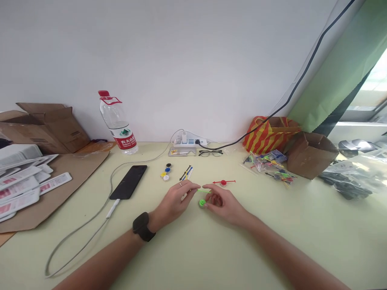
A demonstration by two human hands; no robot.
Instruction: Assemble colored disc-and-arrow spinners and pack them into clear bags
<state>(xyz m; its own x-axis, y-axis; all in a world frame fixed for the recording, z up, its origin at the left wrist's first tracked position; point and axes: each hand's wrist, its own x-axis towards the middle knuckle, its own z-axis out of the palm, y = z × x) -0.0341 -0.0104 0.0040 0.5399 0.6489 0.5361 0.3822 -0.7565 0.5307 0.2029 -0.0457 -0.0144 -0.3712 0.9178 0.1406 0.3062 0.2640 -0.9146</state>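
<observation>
My left hand (178, 198), with a ring and a black watch, pinches one end of a thin green arrow (204, 191). From the other side my right hand (224, 203) reaches in, its index fingertip close to the same arrow. The right thumb and a curled finger touch a small green round base (202, 203) on the table; part of their grip is hidden. Just beyond that hand lies a red arrow (230, 181) mounted on a red round base (223, 183). Loose black, blue, yellow and white arrows (186, 173) lie past my left hand.
Small round bases (167, 170) in several colours stand behind left. A phone (129, 182) with its cable lies left, near a water bottle (122, 129) and cardboard (75, 169). At the back are glasses (211, 153) and a power strip (190, 142); bagged parts (269, 163) lie right.
</observation>
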